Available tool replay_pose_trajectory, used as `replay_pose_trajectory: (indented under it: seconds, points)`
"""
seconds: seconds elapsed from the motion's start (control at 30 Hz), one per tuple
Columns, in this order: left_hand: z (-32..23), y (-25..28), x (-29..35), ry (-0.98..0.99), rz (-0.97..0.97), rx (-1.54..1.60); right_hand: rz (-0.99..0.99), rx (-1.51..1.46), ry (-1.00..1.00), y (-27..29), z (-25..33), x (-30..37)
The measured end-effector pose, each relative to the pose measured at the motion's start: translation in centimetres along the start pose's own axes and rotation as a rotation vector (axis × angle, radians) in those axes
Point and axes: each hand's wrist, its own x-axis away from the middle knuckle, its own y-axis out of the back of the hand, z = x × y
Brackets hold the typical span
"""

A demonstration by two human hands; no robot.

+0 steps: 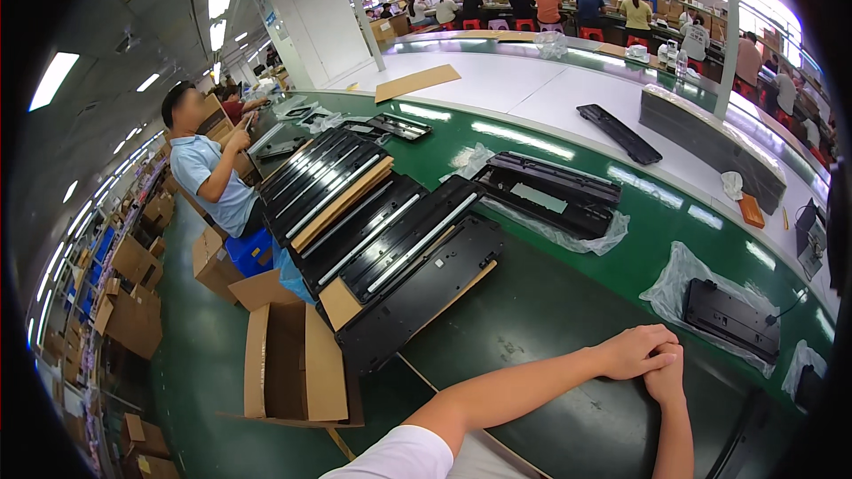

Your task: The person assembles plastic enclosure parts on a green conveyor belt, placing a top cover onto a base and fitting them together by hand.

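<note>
My left hand [630, 351] and my right hand [665, 376] are clasped together above the dark bench mat [541, 319], the left lying over the right. Their fingers are closed around each other, and no object shows between them. Closest to them is a black plastic housing [732, 318] on clear plastic wrap [672, 282], just beyond and to the right. Left of my arms, several long black panels [417, 288] lie overlapped in a stack, some with pale strips and cardboard pieces between them.
An opened cardboard box [321, 364] stands below the panel stack. Farther along the green belt [426, 146] lies a larger black housing [546, 195] on plastic. A co-worker in a light blue shirt [204, 168] stands at the left. A long black part [619, 133] rests on the white surface.
</note>
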Motion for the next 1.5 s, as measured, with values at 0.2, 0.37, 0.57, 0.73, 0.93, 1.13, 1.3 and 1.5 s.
replay_pose_trajectory:
  seconds: [0.2,0.37,0.57,0.73,0.93,1.13,1.3,1.5]
  points:
    - [0.1,0.4,0.5,0.063,0.044,0.026,0.0,0.068,-0.007,-0.7,-0.5,0.2]
    - [0.1,0.8,0.9,0.051,0.031,0.002,-0.01,0.026,0.008,-1.1,0.2,-0.1]
    - [0.1,0.9,1.0,0.053,0.023,-0.018,-0.007,0.058,0.0,-1.2,-0.3,-0.1]
    - [0.9,0.8,0.9,0.008,0.026,-0.013,-0.018,0.078,-0.025,-1.5,-0.5,-0.2]
    - [0.7,-0.9,0.2,0.023,0.028,-0.025,-0.004,0.119,0.008,0.0,-1.2,0.7]
    - [0.2,-1.2,-0.3,0.022,0.044,-0.031,-0.026,0.115,0.012,0.5,-1.7,1.1]
    - [0.0,-1.0,-0.3,0.031,0.055,-0.04,-0.031,0.102,0.021,0.3,-2.4,1.1]
    - [-0.4,-0.9,-0.2,0.05,0.065,-0.037,0.021,0.116,-0.007,0.6,-2.3,1.2]
